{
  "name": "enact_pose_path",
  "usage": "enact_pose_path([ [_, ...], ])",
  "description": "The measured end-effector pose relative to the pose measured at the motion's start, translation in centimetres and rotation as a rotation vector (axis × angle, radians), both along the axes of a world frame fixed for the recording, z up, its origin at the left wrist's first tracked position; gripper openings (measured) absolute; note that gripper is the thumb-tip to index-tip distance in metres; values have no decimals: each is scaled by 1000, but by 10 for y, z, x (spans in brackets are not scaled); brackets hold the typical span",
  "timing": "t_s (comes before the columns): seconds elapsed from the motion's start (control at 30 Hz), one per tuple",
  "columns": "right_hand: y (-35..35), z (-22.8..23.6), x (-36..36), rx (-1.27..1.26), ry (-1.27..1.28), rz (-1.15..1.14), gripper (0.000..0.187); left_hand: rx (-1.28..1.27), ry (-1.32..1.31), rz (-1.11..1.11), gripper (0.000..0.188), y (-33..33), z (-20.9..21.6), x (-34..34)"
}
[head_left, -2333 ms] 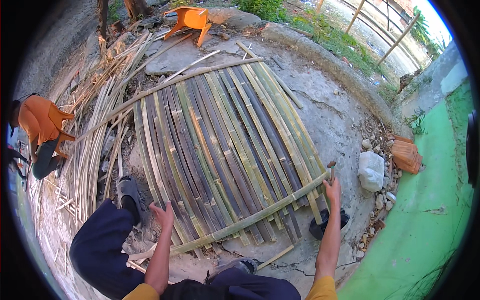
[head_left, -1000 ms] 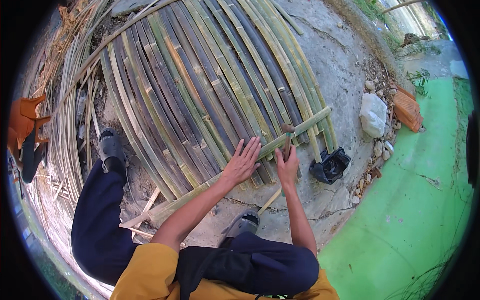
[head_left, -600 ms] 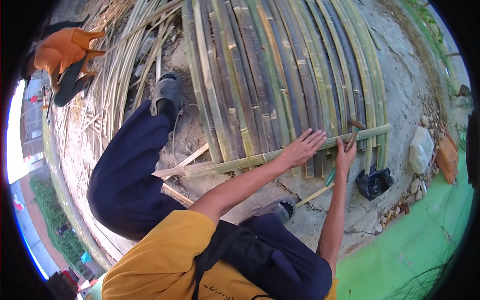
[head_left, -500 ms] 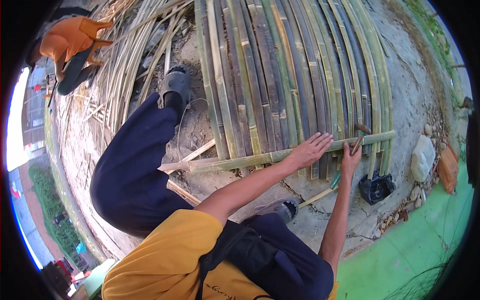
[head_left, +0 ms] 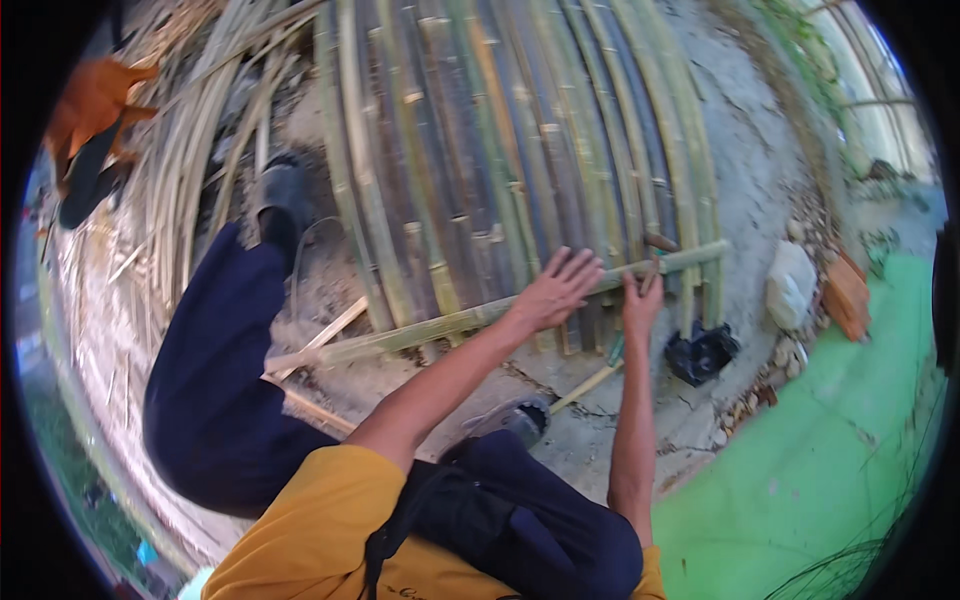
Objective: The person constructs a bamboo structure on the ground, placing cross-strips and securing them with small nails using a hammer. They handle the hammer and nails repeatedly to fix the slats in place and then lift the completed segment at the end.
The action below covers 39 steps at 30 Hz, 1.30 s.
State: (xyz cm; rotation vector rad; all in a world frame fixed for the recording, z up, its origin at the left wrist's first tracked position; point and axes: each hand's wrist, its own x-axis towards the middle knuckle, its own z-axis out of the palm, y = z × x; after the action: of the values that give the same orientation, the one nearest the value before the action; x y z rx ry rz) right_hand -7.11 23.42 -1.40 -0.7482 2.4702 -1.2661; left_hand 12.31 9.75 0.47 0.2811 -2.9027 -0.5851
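Observation:
A long split-bamboo crosspiece [head_left: 430, 330] lies across the near ends of several bamboo strips [head_left: 480, 150] laid side by side on the ground. My left hand [head_left: 555, 288] rests palm down over the crosspiece, its fingers stretched out and a little apart, gripping nothing. Just to the right, my right hand [head_left: 641, 302] is closed around a hammer [head_left: 660, 242]. The hammer's head lies by the crosspiece, and its green handle end shows below my fist. Whether my right hand also pinches a nail, I cannot make out.
A black plastic bag [head_left: 702, 352] sits right of the strip ends. Beyond it are a pale rock [head_left: 790, 285] and an orange brick [head_left: 846, 296]. Loose bamboo splits [head_left: 200, 150] lie at the far left, near an orange chair [head_left: 95, 100]. My shod feet flank the work.
The whole view has shifted, so the bamboo and both hands appear farther left. My left hand's fingers look slightly more spread. The hammer stays in my right hand by the crosspiece.

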Motion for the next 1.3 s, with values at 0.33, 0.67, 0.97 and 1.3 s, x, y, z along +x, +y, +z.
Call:
enact_pose_path([
  [0.33,31,73,72,-30,62,-60,29,-56,-117,84,80,-4,18,5],
  [0.67,33,117,101,136,54,103,23,-80,-116,81,76,-1,17,0],
  [0.97,18,170,94,42,110,96,23,-54,-101,88,77,-1,13,4],
  [1.3,10,151,102,160,38,77,25,-38,-122,75,78,1,4,15],
])
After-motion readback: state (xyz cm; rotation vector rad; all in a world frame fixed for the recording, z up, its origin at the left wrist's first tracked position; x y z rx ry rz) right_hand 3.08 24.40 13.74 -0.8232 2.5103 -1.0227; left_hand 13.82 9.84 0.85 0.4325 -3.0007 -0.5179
